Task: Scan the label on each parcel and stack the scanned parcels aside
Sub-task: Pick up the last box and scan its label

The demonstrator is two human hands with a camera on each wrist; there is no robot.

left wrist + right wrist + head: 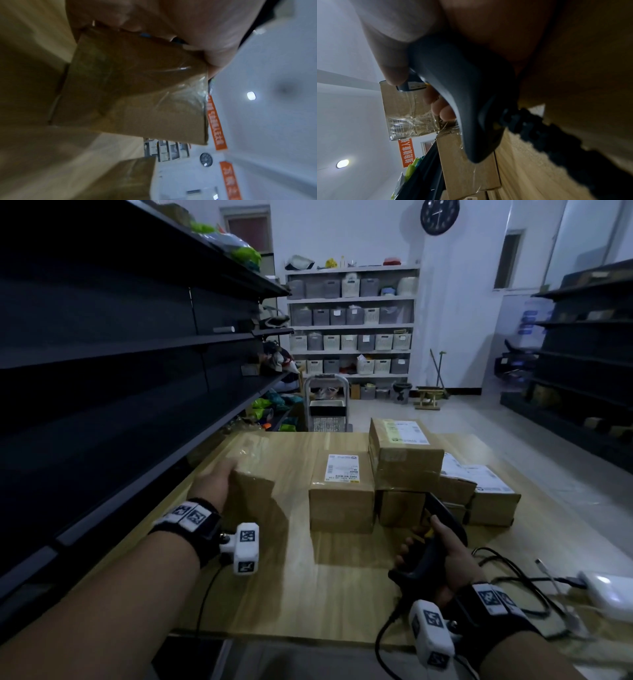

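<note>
On the left of the wooden table [342,594], my left hand [219,479] grips the near left side of a taped cardboard parcel [255,484]; no label shows on it. In the left wrist view the parcel [133,88] hangs under my left hand [171,23], with its fingers curled over its top edge. My right hand [436,553] holds a black barcode scanner [440,508] by the handle, pointed at the other parcels. A labelled parcel [342,494] stands mid-table beside a taller parcel stack [404,460]. In the right wrist view my fingers [443,108] wrap round the scanner [462,97].
More labelled parcels [493,494] lie at the right behind the stack. Black cables [507,580] and a white device [609,590] sit on the table's right end. Dark shelving [120,371] runs close along the left. A trolley [327,405] stands beyond the table.
</note>
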